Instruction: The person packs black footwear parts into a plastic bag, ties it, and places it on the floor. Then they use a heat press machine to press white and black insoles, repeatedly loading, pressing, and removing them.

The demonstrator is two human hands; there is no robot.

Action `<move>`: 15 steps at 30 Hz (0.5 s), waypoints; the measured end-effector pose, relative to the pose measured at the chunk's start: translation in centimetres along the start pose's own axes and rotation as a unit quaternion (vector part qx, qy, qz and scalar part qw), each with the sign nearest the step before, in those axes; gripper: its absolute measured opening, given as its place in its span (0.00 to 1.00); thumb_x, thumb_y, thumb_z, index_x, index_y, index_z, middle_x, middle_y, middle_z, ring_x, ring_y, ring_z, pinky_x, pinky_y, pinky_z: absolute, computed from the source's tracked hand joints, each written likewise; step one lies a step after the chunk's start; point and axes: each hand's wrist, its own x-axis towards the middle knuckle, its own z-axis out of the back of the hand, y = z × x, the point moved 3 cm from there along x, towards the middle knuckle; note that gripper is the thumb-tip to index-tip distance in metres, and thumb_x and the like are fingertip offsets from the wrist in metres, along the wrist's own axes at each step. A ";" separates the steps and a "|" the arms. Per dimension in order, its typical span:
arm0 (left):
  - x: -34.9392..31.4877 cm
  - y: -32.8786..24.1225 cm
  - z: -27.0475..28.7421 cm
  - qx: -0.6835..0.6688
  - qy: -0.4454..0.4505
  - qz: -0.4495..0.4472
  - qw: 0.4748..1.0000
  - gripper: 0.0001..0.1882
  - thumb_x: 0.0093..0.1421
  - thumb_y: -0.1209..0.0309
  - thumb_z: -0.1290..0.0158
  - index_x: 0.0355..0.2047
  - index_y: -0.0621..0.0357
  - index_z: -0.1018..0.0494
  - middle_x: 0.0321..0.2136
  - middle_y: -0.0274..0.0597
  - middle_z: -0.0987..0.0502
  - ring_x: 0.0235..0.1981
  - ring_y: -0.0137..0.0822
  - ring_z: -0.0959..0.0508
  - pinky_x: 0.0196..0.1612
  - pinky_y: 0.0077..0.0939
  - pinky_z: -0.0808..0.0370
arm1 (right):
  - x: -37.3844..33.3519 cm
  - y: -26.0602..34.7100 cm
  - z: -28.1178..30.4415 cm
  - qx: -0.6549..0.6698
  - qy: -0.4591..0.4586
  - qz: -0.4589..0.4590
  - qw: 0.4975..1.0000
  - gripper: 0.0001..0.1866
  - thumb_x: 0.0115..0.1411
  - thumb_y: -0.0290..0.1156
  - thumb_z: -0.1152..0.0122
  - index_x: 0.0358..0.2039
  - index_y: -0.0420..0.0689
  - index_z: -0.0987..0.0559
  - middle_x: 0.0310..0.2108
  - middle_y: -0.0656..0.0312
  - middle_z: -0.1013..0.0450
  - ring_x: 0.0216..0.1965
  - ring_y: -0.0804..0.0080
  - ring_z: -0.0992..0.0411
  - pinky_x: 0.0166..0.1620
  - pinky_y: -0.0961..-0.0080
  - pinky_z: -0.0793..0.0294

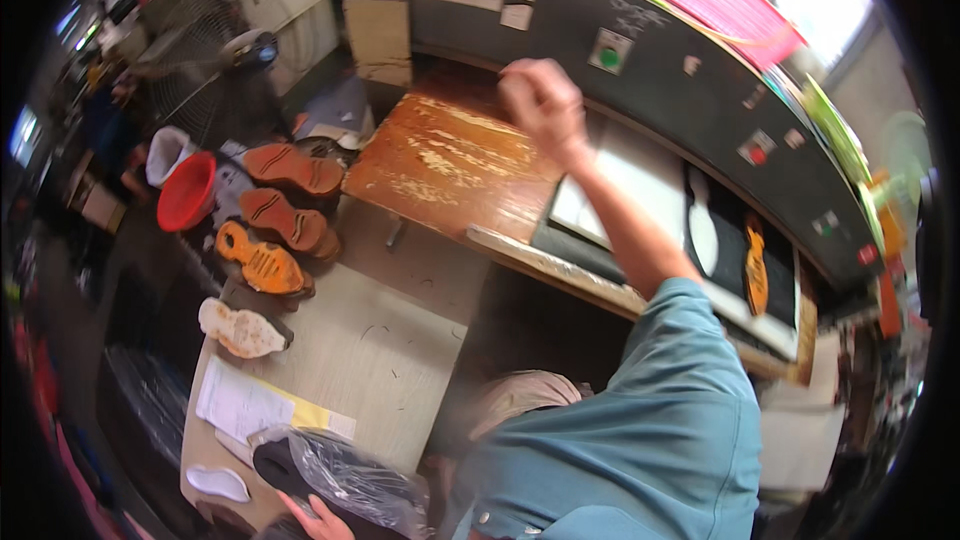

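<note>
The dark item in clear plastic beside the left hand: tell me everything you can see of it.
The dark item looks matte and nearly black, with a rounded left end. Clear, crinkled, shiny plastic covers much of it, while the left end looks bare. It lies slanted at the near end of the pale table, just below the papers. The left hand overlaps its lower edge; whether it grips is unclear. The item's material cannot be told.

1. Right grip (545,105): motion-blurred, finger pose unclear.
2. Left grip (325,522): cut off at near edge; can't tell if touching black piece (279,460).
3. Clear plastic (345,470) partly obscures black piece.
4. Paper sheets (238,402), left: print too small.
5. Far-left background: blurred.
</note>
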 end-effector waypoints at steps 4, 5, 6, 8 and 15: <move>-0.7 1.8 -0.5 0.014 -0.016 0.026 0.999 0.34 0.75 0.65 0.54 0.76 0.64 0.49 0.75 0.59 0.43 0.75 0.51 0.42 0.75 0.38 0.45 | 13.4 -14.4 8.4 -0.401 0.014 0.192 0.895 0.05 0.67 0.29 0.42 0.39 0.45 0.18 0.35 0.50 0.21 0.37 0.50 0.23 0.43 0.55 0.23; -0.9 2.3 -0.6 0.023 -0.013 0.056 0.998 0.34 0.75 0.66 0.54 0.76 0.63 0.49 0.75 0.58 0.42 0.75 0.51 0.41 0.75 0.38 0.44 | 15.9 -18.9 10.7 -0.352 -0.009 0.139 0.926 0.09 0.69 0.32 0.44 0.45 0.46 0.18 0.38 0.52 0.21 0.39 0.51 0.21 0.45 0.55 0.22; -1.3 2.3 -0.6 0.005 -0.022 0.034 0.999 0.34 0.75 0.67 0.54 0.76 0.62 0.49 0.74 0.58 0.42 0.75 0.50 0.40 0.74 0.37 0.43 | 18.3 -23.4 12.9 -0.359 -0.063 0.120 0.923 0.13 0.72 0.35 0.46 0.50 0.47 0.18 0.41 0.54 0.21 0.42 0.53 0.20 0.47 0.54 0.21; -1.5 2.4 -0.6 -0.017 -0.033 0.050 0.998 0.34 0.74 0.68 0.53 0.77 0.60 0.48 0.74 0.57 0.40 0.74 0.49 0.38 0.73 0.36 0.41 | 22.2 -33.3 16.4 -0.603 0.200 -0.010 0.772 0.26 0.69 0.50 0.45 0.52 0.40 0.18 0.43 0.42 0.19 0.44 0.43 0.19 0.47 0.54 0.21; -1.0 1.0 -0.2 -0.033 -0.034 0.096 0.994 0.35 0.71 0.71 0.48 0.76 0.55 0.45 0.72 0.54 0.37 0.72 0.44 0.35 0.71 0.34 0.39 | 25.5 -45.5 20.7 -0.393 0.227 -0.181 0.873 0.23 0.60 0.46 0.42 0.40 0.37 0.17 0.34 0.35 0.20 0.41 0.40 0.20 0.48 0.52 0.23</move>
